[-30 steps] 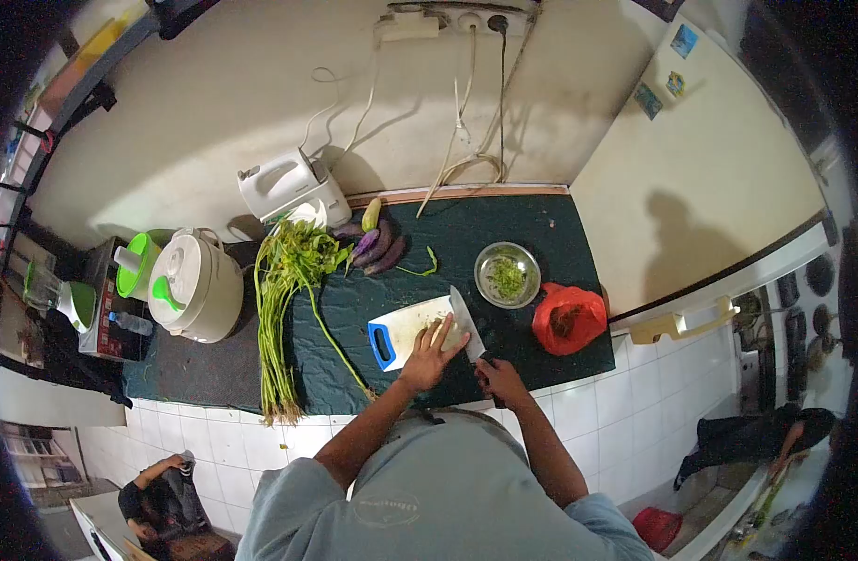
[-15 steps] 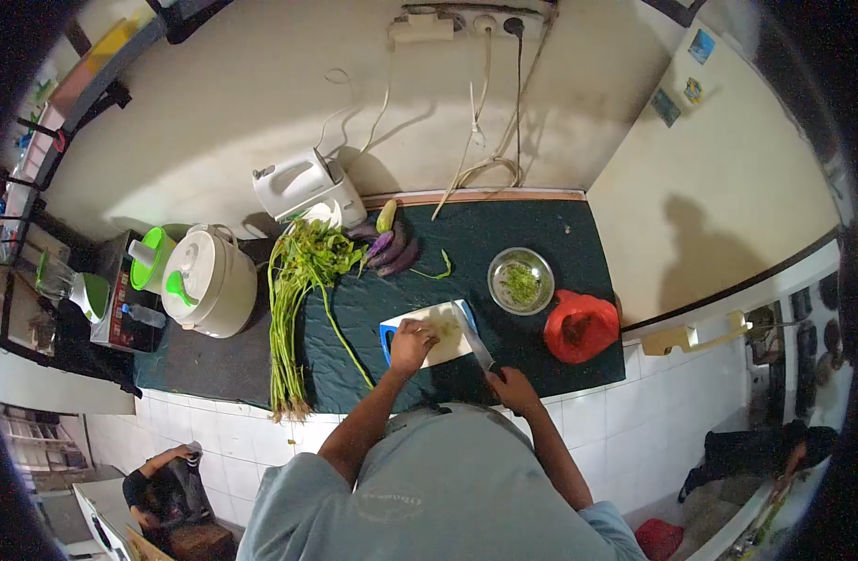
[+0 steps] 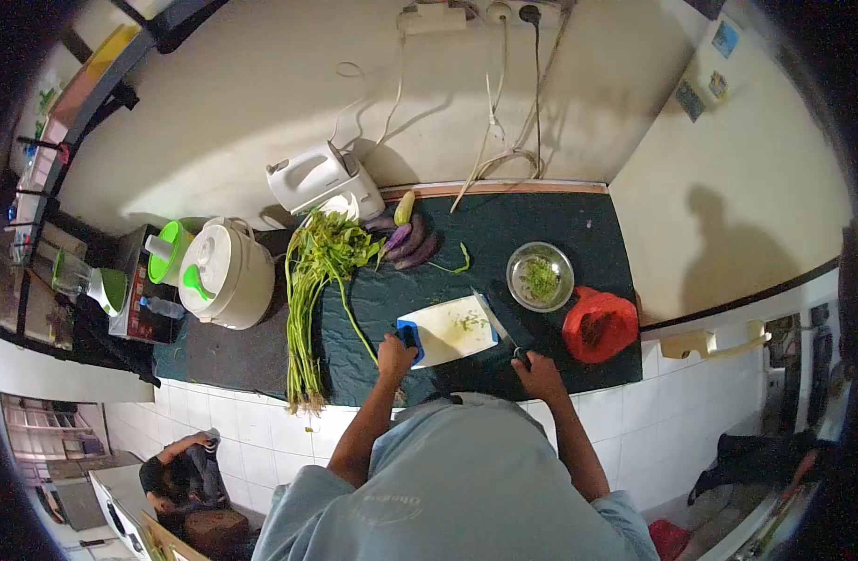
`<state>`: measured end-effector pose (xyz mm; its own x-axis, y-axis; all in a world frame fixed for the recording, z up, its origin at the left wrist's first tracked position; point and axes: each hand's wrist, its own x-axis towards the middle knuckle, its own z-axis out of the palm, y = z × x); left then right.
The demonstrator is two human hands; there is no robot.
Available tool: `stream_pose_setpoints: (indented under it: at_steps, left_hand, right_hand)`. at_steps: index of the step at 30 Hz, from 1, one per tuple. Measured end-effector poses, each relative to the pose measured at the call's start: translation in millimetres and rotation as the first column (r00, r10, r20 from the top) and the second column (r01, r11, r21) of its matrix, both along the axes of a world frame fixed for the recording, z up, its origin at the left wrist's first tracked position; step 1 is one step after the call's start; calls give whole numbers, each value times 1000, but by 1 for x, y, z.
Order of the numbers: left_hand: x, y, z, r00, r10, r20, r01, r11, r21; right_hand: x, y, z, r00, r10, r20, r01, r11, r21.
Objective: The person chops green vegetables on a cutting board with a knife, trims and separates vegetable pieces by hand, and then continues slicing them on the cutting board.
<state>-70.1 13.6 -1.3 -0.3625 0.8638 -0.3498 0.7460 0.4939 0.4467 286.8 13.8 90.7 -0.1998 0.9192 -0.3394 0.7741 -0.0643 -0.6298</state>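
A white cutting board [image 3: 445, 335] with blue ends lies on the dark green cloth, small green bits on its right half. My left hand [image 3: 396, 357] is closed round the board's blue handle at its left end. In my right hand [image 3: 539, 376] is a knife [image 3: 496, 323], its blade slanting up and left over the board's right edge. Behind and right of the board stands a metal bowl [image 3: 540, 277] holding chopped greens. A red plastic bag [image 3: 599, 324] sits beside the bowl.
Long leafy stalks [image 3: 303, 323] lie left of the board, with purple eggplants [image 3: 416, 245] behind. A white mixer [image 3: 323, 179] and a rice cooker [image 3: 227, 273] stand further left. One person [image 3: 181, 472] sits at lower left; another [image 3: 756, 460] is at lower right.
My left hand has moved from the board's surface to its handle. The knife has shifted slightly with my right hand. The whole view has shifted, so the counter appears further right.
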Motion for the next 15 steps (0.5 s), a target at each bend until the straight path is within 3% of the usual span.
stream_pose_setpoints:
  at_steps: [4, 6, 7, 9, 10, 12, 15]
  left_hand:
    - [-6, 19, 2, 987, 107, 116, -88, 983, -162]
    - [-7, 16, -1, 840, 208, 501, -182, 978, -101]
    - [-6, 13, -3, 842, 204, 499, -176, 979, -103]
    - [0, 3, -6, 356, 289, 889, -346, 924, -162]
    - [3, -3, -3, 359, 283, 890, -334, 929, -161]
    - [4, -19, 10, 185, 281, 942, -402, 896, -189]
    - [1, -36, 38, 312, 172, 934, -340, 939, -59]
  right_hand:
    - [8, -3, 14, 997, 60, 48, -59, 998, -10]
    - [8, -7, 33, 997, 57, 52, -54, 997, -50]
    - [9, -11, 40, 997, 47, 67, -44, 998, -45]
    - [11, -16, 39, 996, 26, 82, -22, 999, -38]
    - [12, -18, 35, 995, 54, 90, -51, 998, -36]
    - [13, -22, 38, 993, 66, 98, -64, 998, -29]
    - [6, -24, 54, 993, 77, 89, -74, 997, -33]
